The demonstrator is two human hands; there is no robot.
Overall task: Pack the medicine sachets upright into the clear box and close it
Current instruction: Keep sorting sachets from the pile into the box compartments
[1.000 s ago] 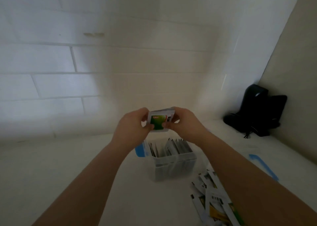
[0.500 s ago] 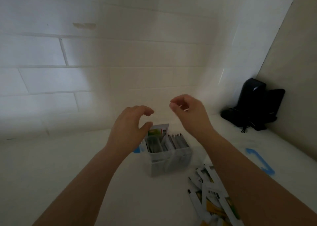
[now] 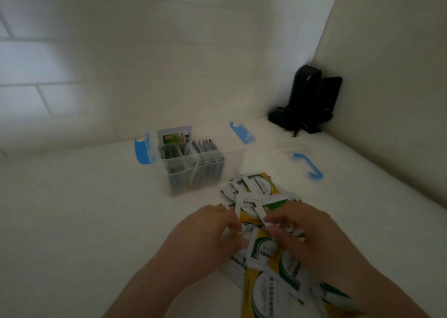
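Both hands have dropped from above the clear box (image 3: 193, 170) to the loose pile of sachets (image 3: 263, 221) on the white surface (image 3: 72, 221) nearer the camera, and the view has tilted down with them. At the pile's near edge the left hand (image 3: 205, 242) has its fingers curled down onto the sachets. The right hand (image 3: 300, 233) is also on the pile, fingertips bent onto a green-and-white sachet (image 3: 273, 207) — motion blur leaves it unclear whether either hand has actually pinched one.

Farther back and to the left, well apart from the hands, the box stands open, with a row of sachets upright inside; one green-printed sachet (image 3: 173, 136) sticks up higher than the rest at the left end. A blue latch (image 3: 144, 151) hangs open on the box's left side. To the right lies the clear lid (image 3: 294, 148) with blue clips, flat on the surface. A black device (image 3: 306, 100) sits in the far corner against the tiled wall (image 3: 72, 76).
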